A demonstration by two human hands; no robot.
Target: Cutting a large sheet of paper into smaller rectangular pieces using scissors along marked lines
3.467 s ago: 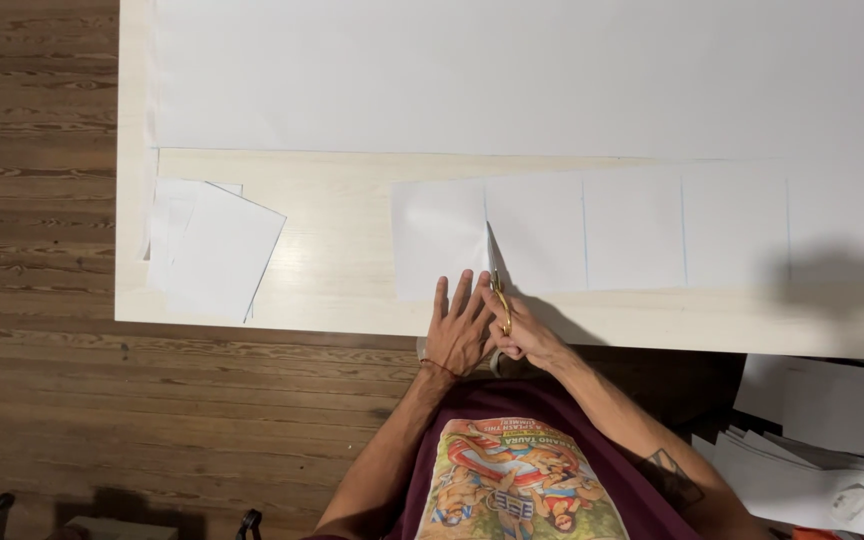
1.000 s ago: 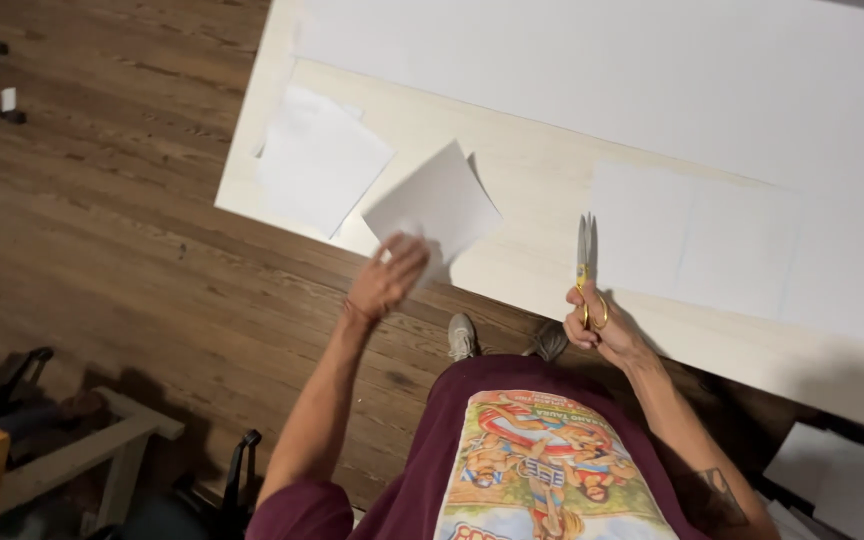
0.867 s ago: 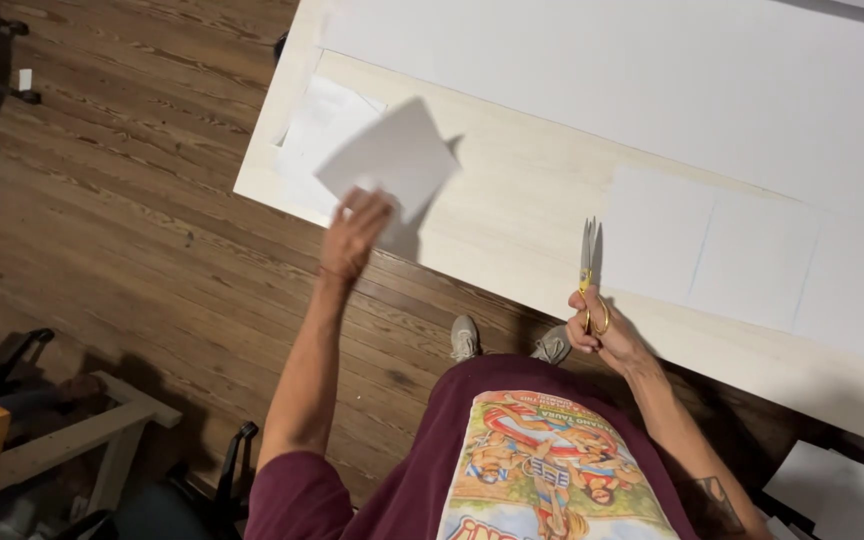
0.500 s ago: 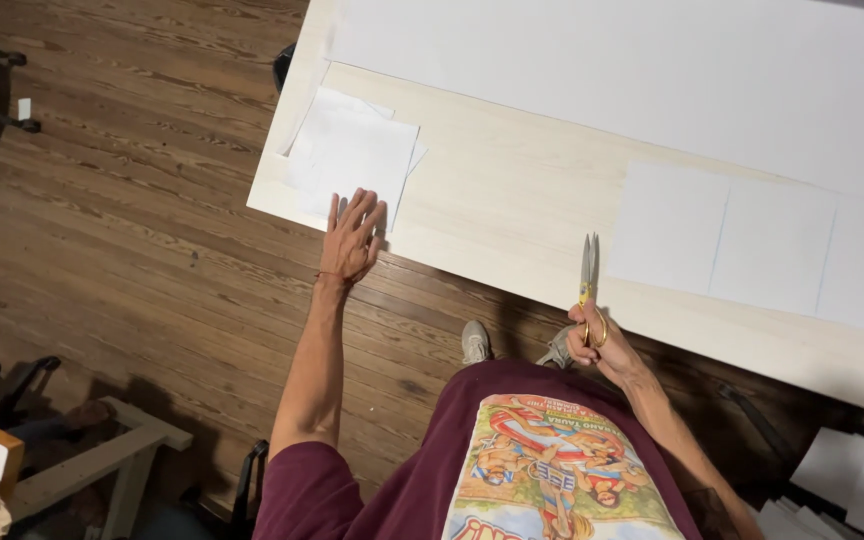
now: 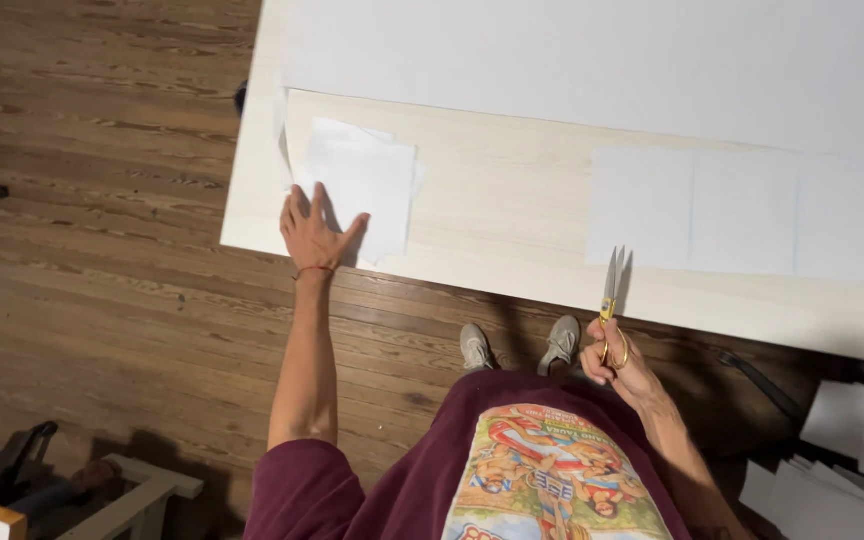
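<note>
Left hand flat, fingers spread, palm down on near edge of paper stack at worktop left end. Stack lies straight ahead of fingers, touching.
Right hand off worktop edge, fingers clamped in scissors handles; blades upright, closed or nearly so, tips pointing at paper strip.
Strip long axis runs left-right, cut end nearest scissors; right hand nearer.
Versus earlier frame: cut square now down on stack, left hand moved from air onto it; scissors hand barely moved.
</note>
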